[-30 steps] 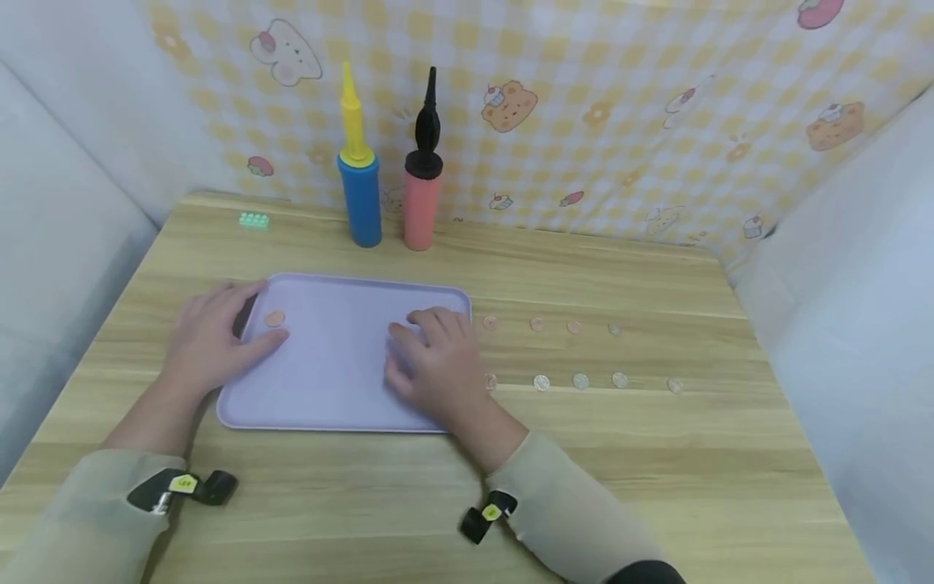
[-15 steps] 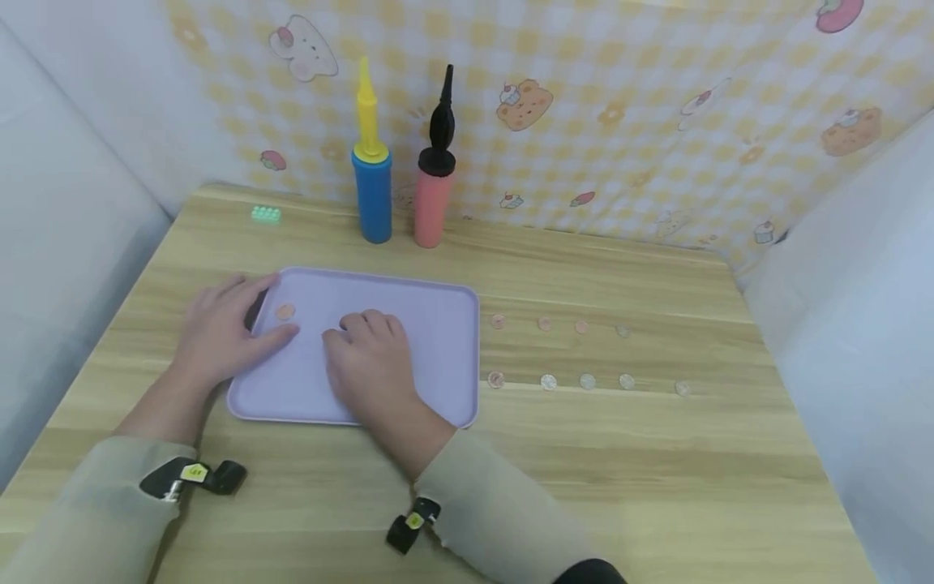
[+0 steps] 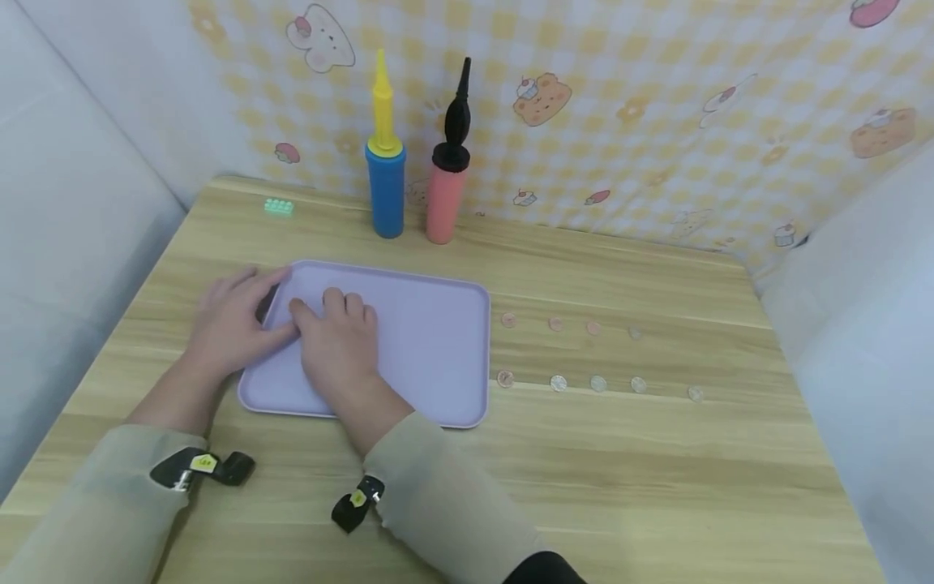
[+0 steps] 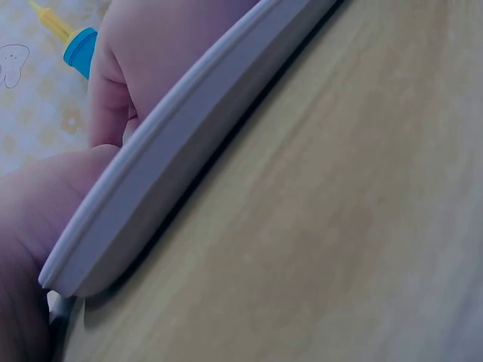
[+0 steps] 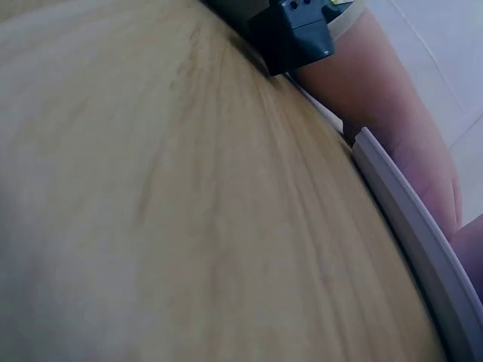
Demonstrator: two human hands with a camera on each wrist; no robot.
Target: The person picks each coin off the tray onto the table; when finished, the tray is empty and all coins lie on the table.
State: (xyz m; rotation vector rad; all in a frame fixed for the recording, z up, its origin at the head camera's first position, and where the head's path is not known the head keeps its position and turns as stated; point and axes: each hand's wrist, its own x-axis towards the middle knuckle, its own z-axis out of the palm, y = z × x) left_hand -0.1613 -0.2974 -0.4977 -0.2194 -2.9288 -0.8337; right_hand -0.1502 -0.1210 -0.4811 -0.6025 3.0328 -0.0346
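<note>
A lilac tray (image 3: 430, 349) lies on the wooden table. Over its left edge rests my left hand (image 3: 233, 320), thumb inside the rim and index finger stretched along the upper left corner; the left wrist view shows this hand beside the tray wall (image 4: 162, 154). My right hand (image 3: 339, 341) is low over the tray's left part, its fingers bent and a fingertip beside my left thumb. That fingertip covers the spot where a copper coin showed earlier, so the coin is hidden now, and I cannot tell whether the fingers pinch it.
Right of the tray lie two rows of coins, among them a copper coin (image 3: 506, 379) and a silver coin (image 3: 558, 383). A blue and yellow hand pump (image 3: 387, 195) and a pink and black one (image 3: 445, 203) stand behind. A mint toy brick (image 3: 279, 207) is at the back left.
My right hand has moved left across the tray, from its right part to the copper coin, which it now hides. My left hand stays at the tray's left edge. The head view has shifted slightly.
</note>
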